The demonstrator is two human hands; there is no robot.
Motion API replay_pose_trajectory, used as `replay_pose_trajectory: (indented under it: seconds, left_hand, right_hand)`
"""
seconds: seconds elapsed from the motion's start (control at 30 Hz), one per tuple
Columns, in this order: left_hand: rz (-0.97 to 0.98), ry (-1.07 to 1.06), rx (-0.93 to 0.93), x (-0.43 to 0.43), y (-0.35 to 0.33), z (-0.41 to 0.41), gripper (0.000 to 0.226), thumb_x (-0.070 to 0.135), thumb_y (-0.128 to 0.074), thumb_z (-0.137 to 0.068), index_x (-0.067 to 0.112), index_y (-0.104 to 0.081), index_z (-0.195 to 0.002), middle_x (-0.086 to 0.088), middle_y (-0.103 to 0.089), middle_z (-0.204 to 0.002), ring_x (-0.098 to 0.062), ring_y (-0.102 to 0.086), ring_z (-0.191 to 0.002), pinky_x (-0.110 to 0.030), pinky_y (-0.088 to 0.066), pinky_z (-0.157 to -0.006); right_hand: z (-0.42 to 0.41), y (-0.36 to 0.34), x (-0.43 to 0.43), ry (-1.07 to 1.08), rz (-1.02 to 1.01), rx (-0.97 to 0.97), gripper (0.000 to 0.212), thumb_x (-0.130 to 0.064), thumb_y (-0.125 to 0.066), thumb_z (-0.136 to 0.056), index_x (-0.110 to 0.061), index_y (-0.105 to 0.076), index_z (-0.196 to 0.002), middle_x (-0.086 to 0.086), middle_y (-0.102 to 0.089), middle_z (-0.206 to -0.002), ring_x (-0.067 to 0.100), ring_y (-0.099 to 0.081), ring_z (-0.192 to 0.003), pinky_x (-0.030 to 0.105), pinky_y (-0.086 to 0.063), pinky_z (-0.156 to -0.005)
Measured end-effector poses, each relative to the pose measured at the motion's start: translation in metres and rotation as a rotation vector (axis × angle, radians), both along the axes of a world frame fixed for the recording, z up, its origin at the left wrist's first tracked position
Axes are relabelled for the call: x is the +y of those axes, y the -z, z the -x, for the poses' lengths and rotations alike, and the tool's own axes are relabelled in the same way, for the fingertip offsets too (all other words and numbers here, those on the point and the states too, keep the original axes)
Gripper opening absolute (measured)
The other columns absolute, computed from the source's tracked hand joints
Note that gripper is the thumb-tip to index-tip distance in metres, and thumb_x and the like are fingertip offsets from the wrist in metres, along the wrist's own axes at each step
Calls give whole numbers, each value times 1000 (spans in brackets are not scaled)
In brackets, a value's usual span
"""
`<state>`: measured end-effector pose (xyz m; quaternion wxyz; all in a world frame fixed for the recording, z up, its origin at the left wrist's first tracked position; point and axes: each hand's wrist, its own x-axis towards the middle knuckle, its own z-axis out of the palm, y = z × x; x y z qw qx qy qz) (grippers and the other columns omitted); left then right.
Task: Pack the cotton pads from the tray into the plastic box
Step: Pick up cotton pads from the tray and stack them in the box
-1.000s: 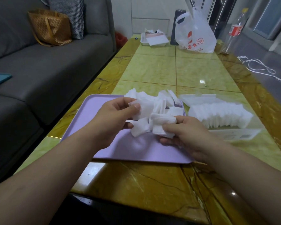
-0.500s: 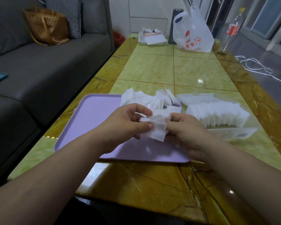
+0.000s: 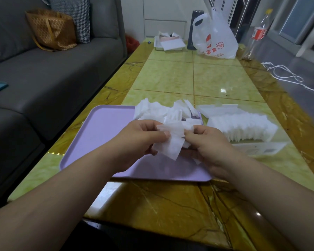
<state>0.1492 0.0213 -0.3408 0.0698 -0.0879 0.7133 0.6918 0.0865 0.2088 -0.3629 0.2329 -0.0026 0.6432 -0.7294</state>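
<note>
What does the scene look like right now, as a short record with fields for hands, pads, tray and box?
left hand: pinches a small stack of pads above the tray
right hand: grips that stack from the other side
loose pads: heaped at the tray's far right corner
tray: purple, on the table
box: clear plastic, right of the tray, open, holding a row of pads on edge

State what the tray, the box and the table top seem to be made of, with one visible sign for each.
The tray looks like plastic: matt lilac, smooth, moulded with a rounded rim. The box is clear plastic: the pads show through its wall. The table top looks like polished stone or stone-look tile: glossy, veined, reflecting light.
</note>
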Motion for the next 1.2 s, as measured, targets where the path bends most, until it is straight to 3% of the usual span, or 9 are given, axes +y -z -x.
replay_pose_trajectory:
  seconds: [0.1, 0.33, 0.47, 0.7, 0.87, 1.03, 1.2]
  left_hand:
    - [5, 25, -48, 2, 1, -1, 21, 9, -68, -96, -7, -70, -109, -9, -73, -89, -17, -64, -75, -27, -50, -63]
    - [74, 41, -64, 5, 3, 2, 15, 9, -69, -94, 0, -73, -105, -7, -75, -88, -14, -64, -73, -28, -49, -63]
    - [68, 18, -63, 5, 4, 3, 18, 11, -69, -95, -3, -73, -105, -8, -72, -85, -14, -59, -69, -26, -45, -58]
    - [-1, 8, -100, 3, 4, 4, 28, 16, -72, -94, -7, -70, -111, -13, -63, -85, -14, -50, -58, -24, -35, -51]
    - [-73, -24, -142, 6, 5, 6, 28, 19, -74, -92, -2, -73, -110, -6, -64, -80, -13, -49, -57, -25, -31, -51]
    - [-118, -39, -179, 6, 3, 7, 24, 21, -76, -90, 4, -73, -106, -2, -65, -81, -11, -50, -56, -24, -29, -51]
    - [-61, -68, -167, 6, 5, 7, 33, 20, -77, -90, -3, -71, -112, -3, -66, -79, -10, -50, -55, -24, -29, -50]
  right_hand:
    - [2, 1, 1, -3, -2, -7, 14, -1, -71, -92, 3, -75, -105, 29, -75, -106, 35, -77, -96, 42, -65, -82]
    - [2, 6, 1, -98, -21, -2, 20, 3, -69, -92, 3, -75, -111, 26, -76, -109, 42, -73, -107, 56, -57, -98]
    - [2, 6, 1, -138, -4, 10, 17, -7, -67, -98, -1, -75, -112, 23, -77, -108, 39, -74, -107, 52, -58, -99]
    - [1, 2, 0, -112, 24, 10, 18, -7, -66, -99, 2, -74, -113, 23, -77, -110, 34, -74, -107, 33, -64, -81]
    - [1, 0, -2, -119, 41, -30, 22, -6, -57, -104, 1, -73, -117, 22, -77, -111, 35, -73, -110, 44, -61, -95]
    - [0, -7, -4, -117, 163, -165, 35, -5, -44, -102, 0, -68, -127, 21, -75, -119, 35, -71, -115, 47, -60, -96]
    - [-3, -15, -2, -131, 210, -169, 33, -14, -47, -99, -2, -76, -109, 25, -74, -117, 33, -72, -99, 42, -61, -89]
